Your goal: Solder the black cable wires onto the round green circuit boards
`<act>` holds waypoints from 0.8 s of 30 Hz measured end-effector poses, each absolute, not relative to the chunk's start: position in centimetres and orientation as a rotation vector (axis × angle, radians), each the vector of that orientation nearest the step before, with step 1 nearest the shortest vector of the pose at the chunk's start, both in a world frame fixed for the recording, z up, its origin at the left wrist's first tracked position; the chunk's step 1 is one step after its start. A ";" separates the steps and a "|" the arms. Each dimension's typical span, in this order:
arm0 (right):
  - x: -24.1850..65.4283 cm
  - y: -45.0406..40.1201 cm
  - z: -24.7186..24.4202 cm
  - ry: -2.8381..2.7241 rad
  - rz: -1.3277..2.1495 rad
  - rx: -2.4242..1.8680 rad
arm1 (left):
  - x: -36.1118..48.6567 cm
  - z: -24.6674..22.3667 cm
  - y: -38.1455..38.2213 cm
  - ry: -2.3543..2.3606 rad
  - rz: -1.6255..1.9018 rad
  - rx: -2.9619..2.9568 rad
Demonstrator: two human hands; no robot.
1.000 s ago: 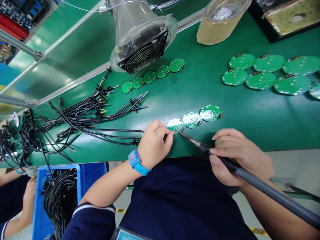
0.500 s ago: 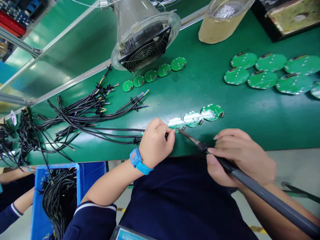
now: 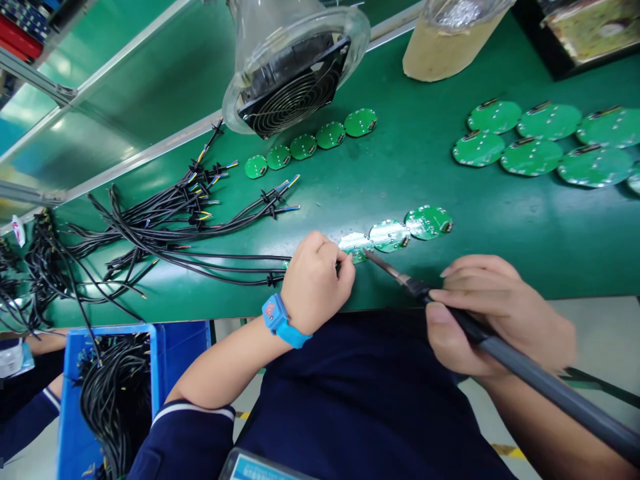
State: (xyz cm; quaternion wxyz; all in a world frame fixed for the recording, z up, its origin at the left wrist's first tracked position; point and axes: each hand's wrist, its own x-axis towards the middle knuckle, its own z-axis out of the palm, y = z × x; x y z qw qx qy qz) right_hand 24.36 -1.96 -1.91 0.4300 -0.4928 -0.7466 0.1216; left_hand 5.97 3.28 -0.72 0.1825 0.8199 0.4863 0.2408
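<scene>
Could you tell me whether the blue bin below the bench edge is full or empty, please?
Not empty: the blue bin has black cables heaped inside; whether it is full cannot be told.

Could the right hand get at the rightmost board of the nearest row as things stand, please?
Probably yes: only tabletop lies between the right hand and that board, though the hand holds a soldering iron.

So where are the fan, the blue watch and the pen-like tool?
Fan [image 3: 296, 93]: head view, on its black grille.
Blue watch [image 3: 275, 315]: head view, on its face.
Pen-like tool [image 3: 530, 371]: head view, on its grey handle.
</scene>
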 end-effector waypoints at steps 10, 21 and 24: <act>23.9 -1.4 -3.0 -1.741 0.362 -1.173 | 6.2 0.4 4.0 1.417 0.452 2.238; 23.9 -1.3 -2.9 -1.798 0.376 -1.192 | 6.2 0.8 5.4 1.411 0.266 2.221; 23.8 -1.3 -2.7 -1.798 0.323 -1.129 | 6.2 1.2 5.8 1.398 0.204 2.206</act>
